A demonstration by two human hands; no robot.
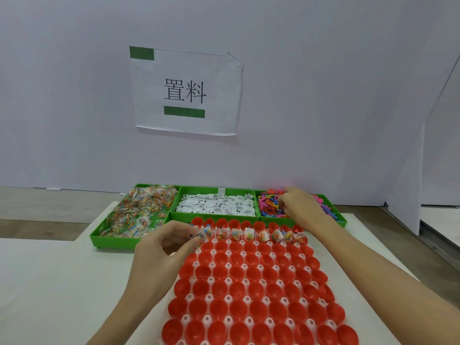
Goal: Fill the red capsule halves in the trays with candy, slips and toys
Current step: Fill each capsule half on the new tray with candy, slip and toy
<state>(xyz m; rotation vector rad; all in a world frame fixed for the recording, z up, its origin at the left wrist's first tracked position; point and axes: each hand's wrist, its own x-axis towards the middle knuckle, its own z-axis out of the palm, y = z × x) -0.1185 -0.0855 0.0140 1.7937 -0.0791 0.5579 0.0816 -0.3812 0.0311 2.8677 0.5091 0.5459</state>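
Note:
A white tray (211,280) holds rows of red capsule halves (254,285) in front of me. The second row from the far end has candy packets (261,235) standing in its halves. My left hand (164,247) hovers at the tray's far left corner, fingers curled, pinching a candy packet (202,237). My right hand (301,205) reaches into the right green bin of colourful toys (268,204), fingers curled in the pile. Behind the tray stand the green bin of candy packets (137,210) and the green bin of white slips (216,204).
The bins sit against a white wall with a taped paper sign (185,92). White board (49,282) extends left of the tray. A white partition (410,183) stands at the right.

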